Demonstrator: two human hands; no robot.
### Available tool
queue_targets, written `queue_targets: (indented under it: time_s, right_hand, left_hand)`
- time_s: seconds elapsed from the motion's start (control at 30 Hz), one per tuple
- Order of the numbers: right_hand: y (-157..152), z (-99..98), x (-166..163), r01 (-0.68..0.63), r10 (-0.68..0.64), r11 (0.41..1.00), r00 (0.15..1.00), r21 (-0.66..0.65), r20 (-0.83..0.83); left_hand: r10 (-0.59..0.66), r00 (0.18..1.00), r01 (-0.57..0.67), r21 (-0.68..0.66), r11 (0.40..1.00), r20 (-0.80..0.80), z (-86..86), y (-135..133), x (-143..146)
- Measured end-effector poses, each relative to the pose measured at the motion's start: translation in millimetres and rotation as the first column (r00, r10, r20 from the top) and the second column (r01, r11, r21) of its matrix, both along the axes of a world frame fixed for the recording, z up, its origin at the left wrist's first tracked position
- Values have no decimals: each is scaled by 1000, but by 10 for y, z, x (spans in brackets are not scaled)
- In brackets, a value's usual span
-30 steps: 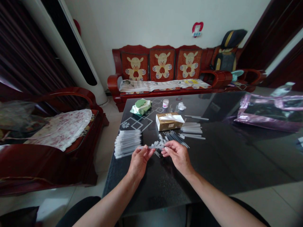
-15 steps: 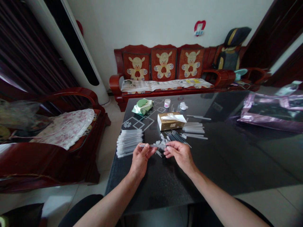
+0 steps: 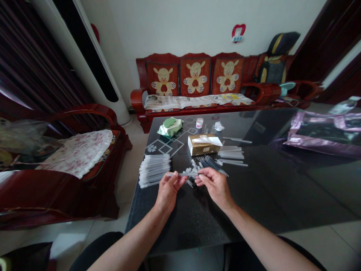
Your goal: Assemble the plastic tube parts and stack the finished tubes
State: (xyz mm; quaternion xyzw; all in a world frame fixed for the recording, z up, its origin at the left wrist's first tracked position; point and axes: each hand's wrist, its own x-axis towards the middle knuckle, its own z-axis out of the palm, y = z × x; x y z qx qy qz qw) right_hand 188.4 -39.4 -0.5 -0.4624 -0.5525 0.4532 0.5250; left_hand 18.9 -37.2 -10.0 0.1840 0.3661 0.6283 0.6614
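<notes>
Glossy black worktop [image 3: 203, 229], white diamond pattern [image 3: 168, 147] at left; dark red wooden sofa [image 3: 137, 98] behind, pale wall [image 3: 169, 30] above. On the worktop: row of translucent white plastic tubes [image 3: 153, 171] left, gold cardboard tissue box [image 3: 203, 149] mid, thin dark sticks [image 3: 213, 165] just in front of it, loose whitish tubes [image 3: 231, 152] to the right, purple-edged clear plastic bag [image 3: 307, 145] far right. Bare forearms [image 3: 141, 231] reach in from the near edge, converging. Slim greyish plastic tube [image 3: 186, 174] sits roughly level between left hand [image 3: 168, 188] and right hand [image 3: 214, 187], above the worktop; each grip pinches it, left near one end, right at the other.
</notes>
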Motion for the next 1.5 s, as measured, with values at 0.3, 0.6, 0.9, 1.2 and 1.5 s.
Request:
queue_targets:
  time_s: [0.3, 0.6, 0.9, 1.2, 1.5]
  right_hand:
    - [-19, 41, -8, 6, -7, 1000, 999, 24, 50]
    - [-1, -10, -11, 14, -14, 1000, 1000, -15, 19]
    - [6, -19, 4, 22, -20, 999, 998, -39, 67]
    - [34, 12, 83, -24, 29, 998, 997, -64, 74]
    - [55, -28, 98, -64, 69, 997, 991, -53, 113]
  left_hand:
    - [11, 999, -10, -21, 1000, 35, -44, 8, -9]
    - [-1, 1000, 1, -1, 1000, 22, -52, 6, -16]
    - [-10, 1000, 10, 27, 1000, -9, -14, 0, -14]
    - [2, 1000, -1, 26, 1000, -27, -31, 16, -19]
    - [-7, 1000, 8, 38, 999, -23, -41, 11, -14]
